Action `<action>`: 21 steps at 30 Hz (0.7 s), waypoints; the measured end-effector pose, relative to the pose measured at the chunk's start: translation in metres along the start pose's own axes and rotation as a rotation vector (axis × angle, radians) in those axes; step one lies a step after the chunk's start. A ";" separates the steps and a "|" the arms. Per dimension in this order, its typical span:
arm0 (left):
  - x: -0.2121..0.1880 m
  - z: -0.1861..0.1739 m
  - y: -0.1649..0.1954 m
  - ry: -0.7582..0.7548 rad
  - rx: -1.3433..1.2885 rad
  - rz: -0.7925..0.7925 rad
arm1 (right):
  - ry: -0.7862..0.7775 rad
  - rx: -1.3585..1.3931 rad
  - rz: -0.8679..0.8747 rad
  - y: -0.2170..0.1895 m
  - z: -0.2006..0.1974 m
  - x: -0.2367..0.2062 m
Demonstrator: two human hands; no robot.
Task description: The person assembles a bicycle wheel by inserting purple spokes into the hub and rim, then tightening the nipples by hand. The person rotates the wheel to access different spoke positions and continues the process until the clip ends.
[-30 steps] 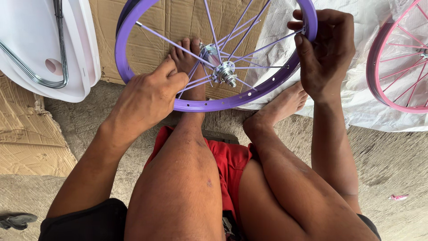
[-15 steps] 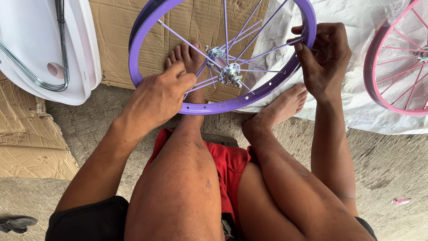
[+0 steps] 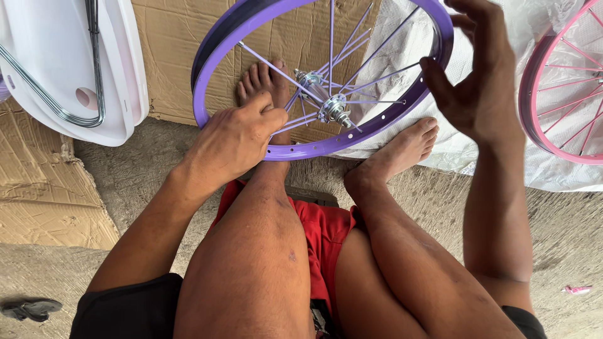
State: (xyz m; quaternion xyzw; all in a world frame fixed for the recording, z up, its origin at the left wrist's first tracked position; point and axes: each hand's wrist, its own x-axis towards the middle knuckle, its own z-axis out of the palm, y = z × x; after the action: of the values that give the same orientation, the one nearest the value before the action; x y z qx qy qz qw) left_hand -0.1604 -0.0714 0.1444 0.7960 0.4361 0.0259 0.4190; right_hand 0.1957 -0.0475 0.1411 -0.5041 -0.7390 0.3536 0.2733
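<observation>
A purple bicycle wheel rim [image 3: 213,59] with thin spokes and a silver hub [image 3: 333,110] stands upright on the floor in front of me, between my bare feet. My left hand [image 3: 235,141] is closed around the rim's lower edge, its fingers curled near a spoke. At the rim's right side my right hand [image 3: 477,81] is lifted with its fingers spread and holds nothing; its thumb is close to the rim's outer edge. My left foot shows through the spokes behind the hub.
A pink spoked wheel [image 3: 553,94] lies on white plastic sheeting [image 3: 496,157] at the right. A white moulded part with a wire frame [image 3: 75,81] sits upper left on cardboard [image 3: 169,69]. A small pink piece [image 3: 576,290] and a dark object [image 3: 28,309] lie on the concrete.
My right hand has let go of the rim's right side and opened. My left hand has kept its hold on the lower rim, and the wheel has shifted a little.
</observation>
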 end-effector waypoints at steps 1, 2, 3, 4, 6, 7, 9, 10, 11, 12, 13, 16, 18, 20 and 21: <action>-0.001 0.000 0.001 -0.015 -0.011 -0.020 | -0.041 -0.077 -0.030 -0.008 -0.009 0.008; -0.001 0.001 0.002 -0.028 -0.019 -0.037 | -0.066 -0.127 -0.065 -0.016 -0.018 0.016; -0.001 0.001 0.002 -0.041 -0.028 -0.056 | -0.089 -0.176 -0.102 -0.024 -0.026 0.025; -0.001 0.001 0.001 -0.024 -0.030 -0.031 | -0.102 -0.191 -0.142 -0.032 -0.031 0.032; -0.002 0.003 0.002 0.003 -0.044 0.015 | -0.132 -0.214 -0.231 -0.045 -0.035 0.046; -0.003 0.004 0.003 -0.016 -0.059 -0.003 | -0.142 -0.228 -0.284 -0.047 -0.033 0.055; -0.002 0.006 0.003 -0.050 -0.085 -0.032 | -0.172 -0.216 -0.323 -0.050 -0.023 0.070; -0.002 0.007 0.003 -0.041 -0.073 -0.024 | -0.197 -0.184 -0.308 -0.050 -0.016 0.076; -0.002 0.008 0.002 -0.033 -0.061 -0.018 | -0.201 -0.166 -0.296 -0.051 -0.013 0.080; -0.002 0.008 0.002 -0.023 -0.047 -0.015 | -0.205 -0.149 -0.285 -0.050 -0.010 0.082; -0.002 0.008 0.001 -0.034 -0.058 -0.026 | -0.203 -0.136 -0.278 -0.050 -0.007 0.085; -0.003 0.006 0.001 -0.063 -0.081 -0.054 | -0.205 -0.139 -0.278 -0.047 -0.002 0.086; -0.002 0.004 0.001 -0.066 -0.069 -0.041 | -0.203 -0.168 -0.292 -0.042 -0.002 0.085; 0.000 0.003 0.001 -0.056 -0.059 -0.014 | -0.204 -0.194 -0.303 -0.034 -0.004 0.082; 0.001 0.002 0.002 -0.048 -0.053 -0.004 | -0.205 -0.215 -0.316 -0.029 -0.004 0.081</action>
State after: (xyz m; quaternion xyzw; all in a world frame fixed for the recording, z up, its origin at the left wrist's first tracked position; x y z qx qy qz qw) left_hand -0.1581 -0.0725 0.1440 0.7842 0.4267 0.0175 0.4501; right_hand 0.1550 0.0226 0.1704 -0.3695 -0.8662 0.2752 0.1935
